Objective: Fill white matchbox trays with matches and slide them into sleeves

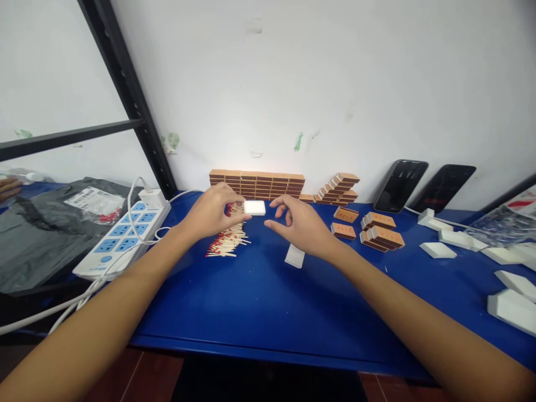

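My left hand pinches a small white matchbox tray by its left end, above the table. To the right of the tray, my right hand holds nothing; its fingers are curved and apart. Partly behind and below my left hand lies a pile of red-tipped matches. Just beneath my right hand a flat white piece rests on the blue table, its upper end covered by the hand. Stacked brown matchboxes form a low wall behind both hands.
More matchboxes lie at right, beside a stepped stack. Two phones lean on the wall. White trays are scattered far right. A power strip with cables and a grey plastic bag occupy the left.
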### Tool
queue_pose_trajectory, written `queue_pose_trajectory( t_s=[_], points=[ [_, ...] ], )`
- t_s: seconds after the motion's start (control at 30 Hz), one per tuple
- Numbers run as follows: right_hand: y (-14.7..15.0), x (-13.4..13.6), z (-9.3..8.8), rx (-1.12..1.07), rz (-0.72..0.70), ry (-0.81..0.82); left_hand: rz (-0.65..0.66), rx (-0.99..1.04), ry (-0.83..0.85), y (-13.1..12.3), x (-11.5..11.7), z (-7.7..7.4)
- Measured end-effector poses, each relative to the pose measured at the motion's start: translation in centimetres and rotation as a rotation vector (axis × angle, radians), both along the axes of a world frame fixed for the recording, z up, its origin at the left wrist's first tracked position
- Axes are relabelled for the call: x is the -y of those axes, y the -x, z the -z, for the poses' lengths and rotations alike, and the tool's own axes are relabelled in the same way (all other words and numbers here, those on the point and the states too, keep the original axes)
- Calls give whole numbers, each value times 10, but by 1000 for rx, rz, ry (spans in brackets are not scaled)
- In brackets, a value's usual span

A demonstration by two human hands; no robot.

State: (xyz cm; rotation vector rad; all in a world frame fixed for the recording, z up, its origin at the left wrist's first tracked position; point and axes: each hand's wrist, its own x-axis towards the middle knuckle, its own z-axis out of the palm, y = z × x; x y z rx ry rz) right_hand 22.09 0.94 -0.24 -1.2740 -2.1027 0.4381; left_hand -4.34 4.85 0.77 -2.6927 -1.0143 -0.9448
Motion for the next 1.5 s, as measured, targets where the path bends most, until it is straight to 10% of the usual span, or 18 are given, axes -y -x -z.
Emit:
queue_pose_trajectory(
  t_s=[0.47, 1.03, 1.5],
  points=[
    [58, 4, 23, 168, -164, 168, -153, 4, -46, 8, -12, 9],
    [-42, -12, -23, 209, -179, 275, -6, -124, 44, -10, 4, 12],
    [-34, -6, -15, 304, -200, 319, 153, -167, 111, -34, 23, 25]
  ],
)
